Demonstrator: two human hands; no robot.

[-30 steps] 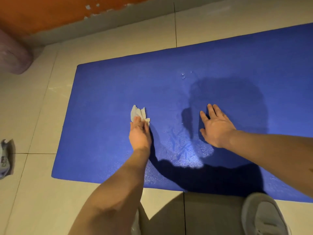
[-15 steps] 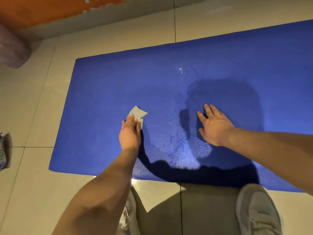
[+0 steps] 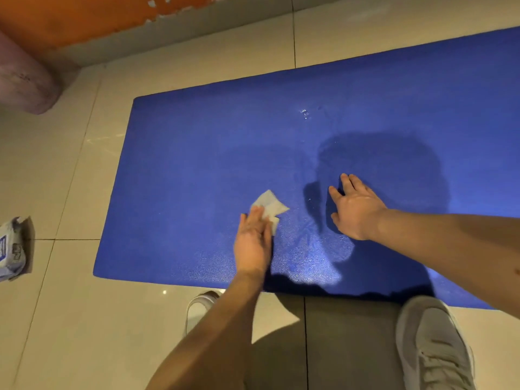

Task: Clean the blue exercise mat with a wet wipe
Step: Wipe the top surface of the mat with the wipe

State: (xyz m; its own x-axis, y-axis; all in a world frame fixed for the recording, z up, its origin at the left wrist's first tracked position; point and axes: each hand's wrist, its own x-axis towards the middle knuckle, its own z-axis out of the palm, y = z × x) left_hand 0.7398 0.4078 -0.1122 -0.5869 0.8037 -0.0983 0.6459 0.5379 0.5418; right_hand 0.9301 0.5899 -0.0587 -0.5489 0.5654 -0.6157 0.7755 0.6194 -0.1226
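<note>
The blue exercise mat (image 3: pixel 183 153) lies flat on the tiled floor, its left end in view. A white wet wipe (image 3: pixel 271 205) sits on the mat near its front edge, pressed down under the fingers of my left hand (image 3: pixel 251 243). To the right, my right hand (image 3: pixel 356 211) rests flat on the mat with fingers spread, holding nothing. A wet, shiny patch (image 3: pixel 306 257) shows on the mat between and below my hands. A few water drops (image 3: pixel 304 114) glint farther back.
A pack of wipes (image 3: pixel 12 247) lies on the floor at the left edge. A purplish rolled object (image 3: pixel 24 83) sits at the back left by the orange wall. My two grey shoes (image 3: pixel 433 347) stand on the tiles just in front of the mat.
My left hand slid the wipe left and toward me, then back to the right across the mat. My right hand stayed planted in place.
</note>
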